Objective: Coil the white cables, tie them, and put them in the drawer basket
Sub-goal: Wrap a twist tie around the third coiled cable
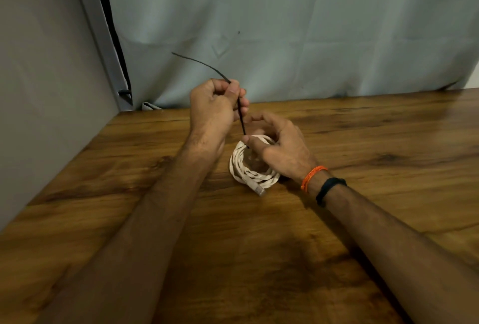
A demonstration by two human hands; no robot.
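I hold the coiled white braided cable (252, 168) on the brown wooden table (363, 142), a little in front of me and near the middle of the board. My right hand (280, 150) grips the far side of the coil, with the thumb pressing on top of the loops where the thin black plastic tie (228, 82) enters. My left hand (215, 105) is closed around this tie and pinches it above the coil; the free end of the tie sticks up and to the left. I think the cable is light and soft, so the loops can spring apart if I loosen my thumb. The best place to hold it, in my opinion, is across all the loops together, just beside the tie. The tie looks stiff but thin and smooth, so it may slip between my fingers when I pull. The metal plug (260, 190) of the cable lies free at the near side of the coil. There is open room on the table to the right and toward me; the grey wall (46, 90) at the left and the pale curtain (285, 25) behind are near. I do not see the drawer basket.
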